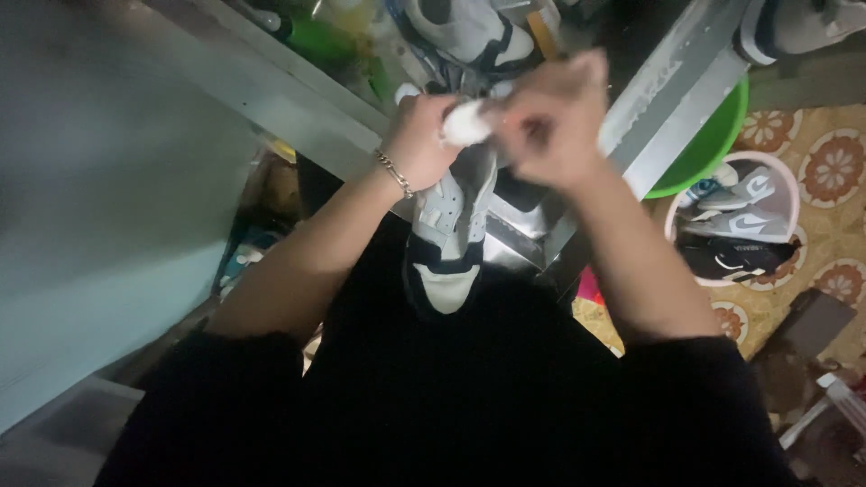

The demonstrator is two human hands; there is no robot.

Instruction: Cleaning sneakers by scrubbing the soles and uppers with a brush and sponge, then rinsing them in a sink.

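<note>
Right now the left hand (422,137), a chain bracelet (394,173) at its wrist, is curling shut around a small white wad (465,123), seemingly cloth or paper, though the blur is hiding which; the right hand (552,117) is closing on the same wad from the other side, fingers pinched narrow; both hands are meeting just above the grey, white and dark sneaker (448,236), which is hanging toe-down below them, its upper end hidden behind the hands, so whether a hand is also gripping it cannot be told; the sneaker is sitting over the person's dark lap, in front of a metal-edged desk (298,99); up beyond the sneaker, on the desk, another grey and white shoe (469,34) is lying beside a green bottle (311,36); to the right of the sneaker a green basin (713,144) is peeking from under a pale metal bar (672,86); further right of the sneaker a pink tub (792,189) is holding several more shoes (735,225), standing on a floral floor (834,167)
</note>
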